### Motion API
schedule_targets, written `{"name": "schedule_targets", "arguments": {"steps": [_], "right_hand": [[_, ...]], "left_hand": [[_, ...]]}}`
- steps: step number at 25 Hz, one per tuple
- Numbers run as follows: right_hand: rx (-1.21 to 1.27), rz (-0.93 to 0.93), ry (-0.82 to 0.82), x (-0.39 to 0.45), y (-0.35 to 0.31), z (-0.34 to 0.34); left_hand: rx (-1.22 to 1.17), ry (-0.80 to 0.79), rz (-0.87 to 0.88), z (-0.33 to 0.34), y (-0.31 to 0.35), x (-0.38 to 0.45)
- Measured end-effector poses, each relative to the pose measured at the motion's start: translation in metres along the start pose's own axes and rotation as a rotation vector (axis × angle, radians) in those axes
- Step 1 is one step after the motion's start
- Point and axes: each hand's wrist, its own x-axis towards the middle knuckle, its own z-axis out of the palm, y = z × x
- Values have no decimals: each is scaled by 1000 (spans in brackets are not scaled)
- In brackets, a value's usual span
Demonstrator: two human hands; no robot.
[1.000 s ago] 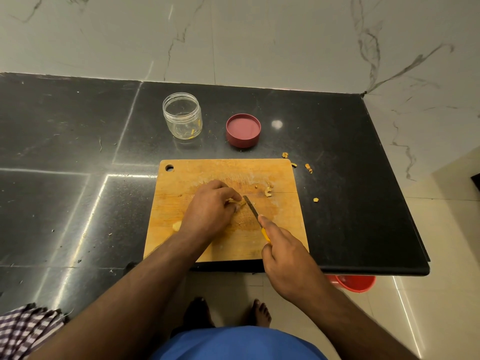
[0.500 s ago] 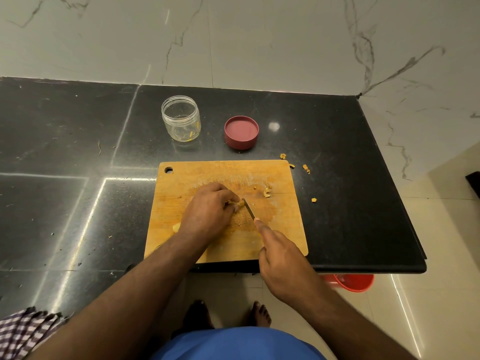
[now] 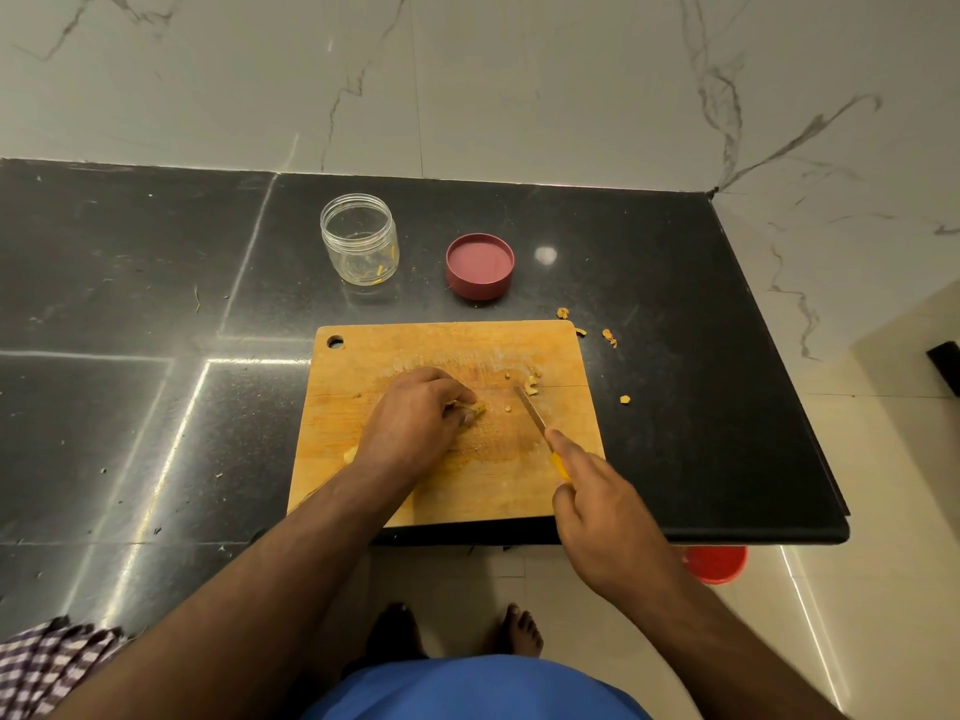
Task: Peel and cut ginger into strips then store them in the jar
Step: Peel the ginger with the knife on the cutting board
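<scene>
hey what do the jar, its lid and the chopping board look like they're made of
The jar looks like clear plastic, possibly glass: see-through walls, threaded rim. The lid, lying apart on the counter, seems matte dark-red plastic with a smooth moulded wall. The chopping board looks like unfinished wood: tan grain, a hanging hole in one corner, a worn, scored middle.

one head-worn wide-angle view looks steeply down and forward from above the person's chest. the left hand (image 3: pixel 415 428) sits near frame centre, the right hand (image 3: pixel 602 517) just below and to its right. beyond the hands lies the counter (image 3: pixel 675 356), then the wall; below them, floor and bare feet.
</scene>
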Motion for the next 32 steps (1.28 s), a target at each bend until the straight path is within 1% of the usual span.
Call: {"name": "schedule_targets", "arguments": {"steps": [2, 6, 9, 12, 14, 17, 19, 25, 32], "right_hand": [[17, 5, -2, 2, 3, 1], [73, 3, 155, 12, 12, -13], [65, 36, 133, 17, 13, -21], [88, -8, 161, 18, 6, -20], [95, -29, 112, 13, 0, -15], [70, -52, -7, 3, -13, -1], [41, -50, -38, 1, -17, 8], [5, -88, -43, 4, -21, 16], [-3, -78, -36, 4, -23, 16]], "left_hand": [[-8, 0, 7, 0, -1, -1], [-1, -2, 15, -1, 0, -2], [6, -15, 14, -1, 1, -1], [6, -12, 6, -2, 1, -1], [14, -12, 16, -1, -1, -1], [36, -4, 23, 1, -2, -1], [44, 8, 23, 3, -3, -1], [68, 32, 52, 3, -2, -2], [66, 37, 57, 4, -3, -2]]}}
